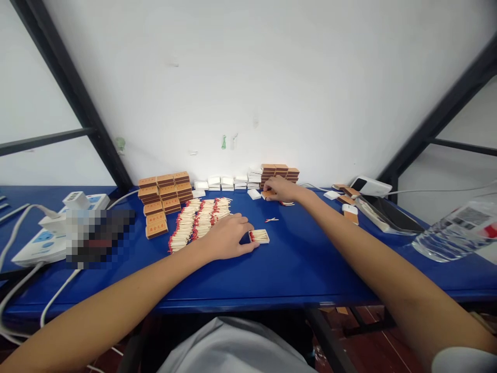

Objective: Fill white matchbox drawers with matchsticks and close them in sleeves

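Observation:
My left hand [230, 237] rests on the blue table, its thumb and fingers curved around the left end of a white matchbox tray [260, 237]. Matches with red heads fill that tray. Farther back, my right hand [282, 189] reaches in front of the stacked brown matchbox sleeves [274, 170], and its fingers close on one matchbox sleeve [267, 195], partly hidden by them. Loose matches [272, 220] lie between the two hands. Left of my left hand, matches [202, 217] are spread in several rows.
Brown matchboxes [165, 191] are stacked at the left, white trays [227, 183] along the wall. A power strip [42, 246] with cables sits far left. At the right are a white device [370, 185], a dark-screened device [392, 215] and a water bottle [452, 233].

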The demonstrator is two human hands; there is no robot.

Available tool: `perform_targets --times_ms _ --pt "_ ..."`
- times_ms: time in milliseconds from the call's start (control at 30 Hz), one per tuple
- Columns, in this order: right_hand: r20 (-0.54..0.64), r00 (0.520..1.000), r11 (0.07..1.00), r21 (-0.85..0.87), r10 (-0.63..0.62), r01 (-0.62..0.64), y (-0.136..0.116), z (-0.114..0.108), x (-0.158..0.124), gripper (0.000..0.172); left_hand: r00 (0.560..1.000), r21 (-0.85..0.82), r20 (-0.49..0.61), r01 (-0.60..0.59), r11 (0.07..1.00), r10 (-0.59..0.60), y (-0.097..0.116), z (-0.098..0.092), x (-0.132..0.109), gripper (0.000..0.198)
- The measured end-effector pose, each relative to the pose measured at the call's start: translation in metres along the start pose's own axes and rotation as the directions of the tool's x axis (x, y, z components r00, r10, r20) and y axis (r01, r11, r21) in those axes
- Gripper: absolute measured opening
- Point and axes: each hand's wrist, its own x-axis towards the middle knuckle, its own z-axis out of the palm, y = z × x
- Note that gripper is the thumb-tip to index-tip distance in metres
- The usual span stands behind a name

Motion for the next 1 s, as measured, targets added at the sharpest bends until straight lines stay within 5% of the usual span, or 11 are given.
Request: perform_targets --times_ms 467,700,1000 --pt "-0.222 0.975 0.991 0.130 -0.012 0.042 -0.029 -0.025 -0.047 0.036 0.992 -0.098 -0.108 0.060 0.993 -0.070 -0.007 -0.005 0.000 0.024" --pt "-0.181 0.979 0.877 0.451 -0.094 0.167 -0.071 -0.024 -0.094 0.043 0.959 -0.058 -0.269 0.081 0.995 -0.094 -0.028 -0.016 0.003 0.025" --pt "-0.258 0.964 0.803 0.560 -0.063 0.202 -0.095 -0.019 -0.096 0.039 0.959 -0.063 -0.255 0.109 0.992 -0.122 -0.028 -0.018 0.003 0.027"
